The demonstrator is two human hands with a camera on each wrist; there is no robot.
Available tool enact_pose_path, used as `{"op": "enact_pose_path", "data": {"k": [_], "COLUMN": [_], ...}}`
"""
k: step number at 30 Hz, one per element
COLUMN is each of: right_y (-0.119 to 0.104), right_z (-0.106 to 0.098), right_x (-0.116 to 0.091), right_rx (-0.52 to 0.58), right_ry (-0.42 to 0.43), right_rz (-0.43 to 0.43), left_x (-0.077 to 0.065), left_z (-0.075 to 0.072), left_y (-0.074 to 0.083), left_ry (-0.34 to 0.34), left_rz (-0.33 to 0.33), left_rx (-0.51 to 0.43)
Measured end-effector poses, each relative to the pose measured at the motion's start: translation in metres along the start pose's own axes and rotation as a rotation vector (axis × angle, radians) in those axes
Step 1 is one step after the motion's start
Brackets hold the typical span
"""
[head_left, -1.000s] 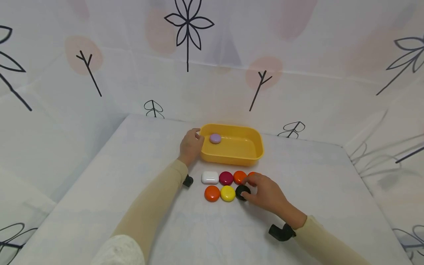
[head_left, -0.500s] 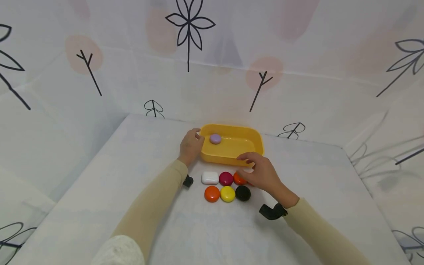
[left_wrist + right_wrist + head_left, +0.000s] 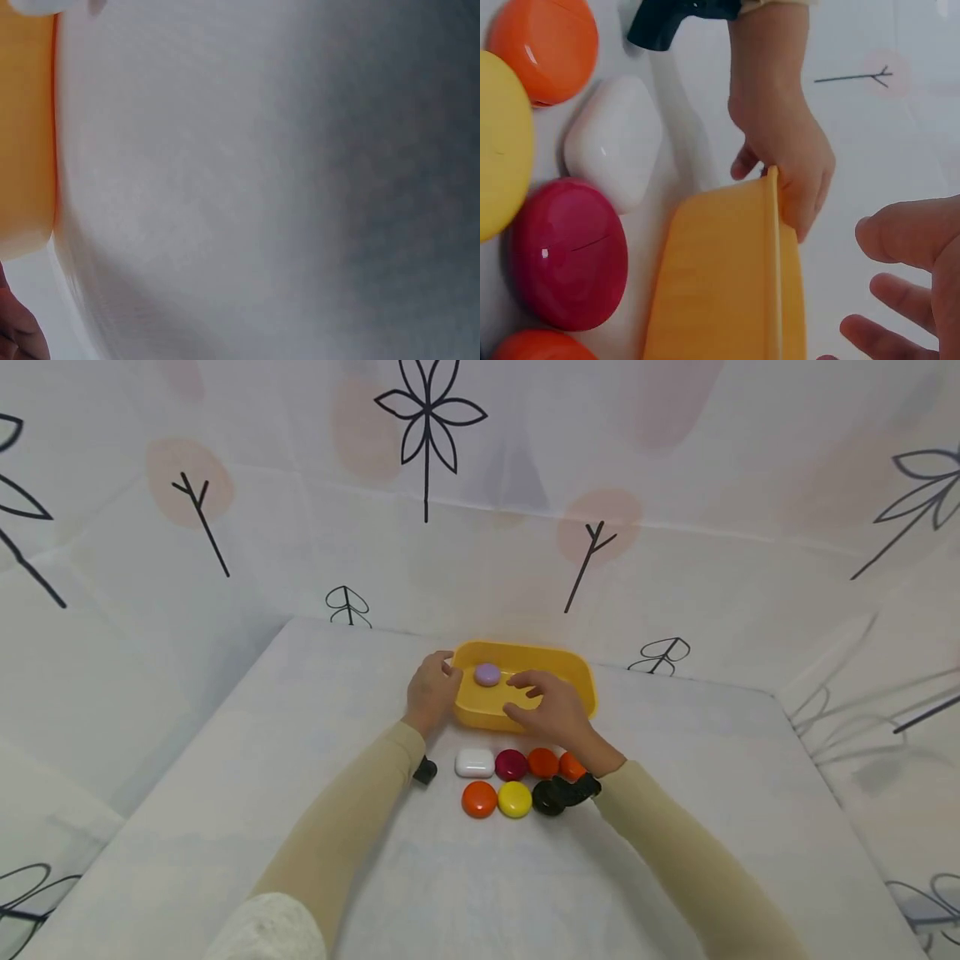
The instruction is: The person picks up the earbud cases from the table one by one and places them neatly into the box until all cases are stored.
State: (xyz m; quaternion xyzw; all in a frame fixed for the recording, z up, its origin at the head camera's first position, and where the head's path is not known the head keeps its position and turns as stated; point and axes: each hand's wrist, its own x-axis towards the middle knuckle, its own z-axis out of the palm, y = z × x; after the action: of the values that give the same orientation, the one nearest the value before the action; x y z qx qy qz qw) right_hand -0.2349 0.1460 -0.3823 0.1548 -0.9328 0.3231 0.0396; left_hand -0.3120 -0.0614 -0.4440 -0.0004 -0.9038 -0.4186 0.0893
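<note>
My left hand (image 3: 432,689) grips the left rim of a yellow plastic tray (image 3: 480,719); in the right wrist view its fingers go over the rim (image 3: 773,225). Inside the tray, near the left end, lies a small lilac rounded piece (image 3: 487,674). Above the tray hovers my right hand (image 3: 557,714), thumb and fingers spread apart, holding nothing. In front of the tray stand glossy rounded pieces in two rows: white (image 3: 475,763), crimson (image 3: 512,765), orange (image 3: 543,762) and another orange piece (image 3: 572,767) behind; orange-red (image 3: 479,799), yellow (image 3: 514,799) and black (image 3: 546,799) in front.
A pale cloth covers the table (image 3: 360,893). Behind the tray rises a fabric backdrop (image 3: 495,568) printed with plants. The black wrist camera (image 3: 576,791) on my right arm partly covers the black piece.
My right hand has left the black piece and moved up and left, over the front wall, to above the tray. The pieces have not moved; my left hand stays on the rim.
</note>
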Motion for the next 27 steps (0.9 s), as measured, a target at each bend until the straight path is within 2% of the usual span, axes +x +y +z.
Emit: {"op": "enact_pose_path", "data": {"k": [9,23,27], "right_y": [0.005,0.012,0.016], "right_z": [0.011,0.026,0.031], "right_x": [0.029,0.061,0.068], "right_rx": [0.072,0.126,0.164], "right_ry": [-0.067,-0.038,-0.034], "right_rz": [0.122,0.129,0.152], "left_x": [0.0,0.001,0.001], "left_z": [-0.001,-0.001,-0.001], "left_y": [0.0,-0.001,-0.001], "left_ry": [-0.006,0.008,0.008], "left_rz": [0.005,0.015,0.015], "left_rx": [-0.013,-0.003,0.003]}}
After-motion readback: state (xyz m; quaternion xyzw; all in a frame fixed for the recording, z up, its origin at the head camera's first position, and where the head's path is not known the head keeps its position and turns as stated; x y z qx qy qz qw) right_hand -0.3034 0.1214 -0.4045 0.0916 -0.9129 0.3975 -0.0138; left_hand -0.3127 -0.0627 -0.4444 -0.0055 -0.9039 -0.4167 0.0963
